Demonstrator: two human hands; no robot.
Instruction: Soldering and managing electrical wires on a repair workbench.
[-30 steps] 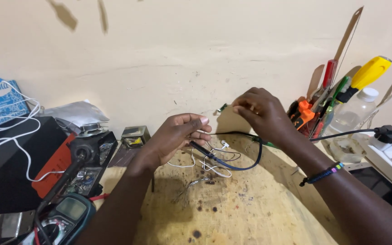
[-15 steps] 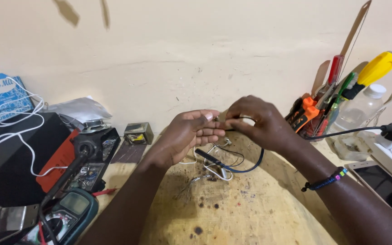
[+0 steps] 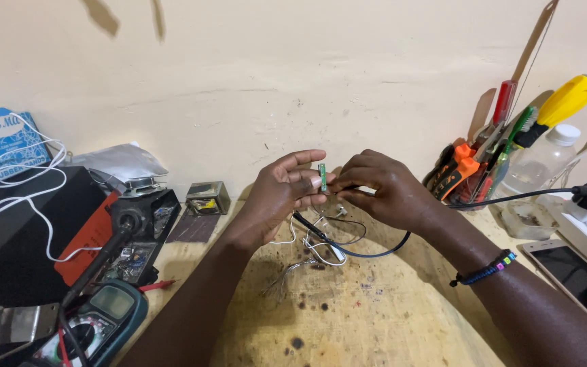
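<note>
I see a small thin green circuit strip (image 3: pixel 322 177) standing straight up, long side up and down, above the back of the wooden table (image 3: pixel 388 319), pinched between my left hand (image 3: pixel 281 194) fingertips and my right hand (image 3: pixel 378 189) fingertips. The wall sits close behind, tangled black and white wires (image 3: pixel 327 241) lie below, and bare wood is near me. A moment ago my hands were lower and the strip was hidden.

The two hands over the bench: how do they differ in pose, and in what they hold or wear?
The left hand is turned palm-inward with its fingers partly spread, pinching a small green board; the right hand shows its back, fingers curled down over a black cable. The right wrist wears a dark beaded bracelet; the left wrist is bare. Both are raised above the wooden bench, fingertips meeting at the board.
</note>
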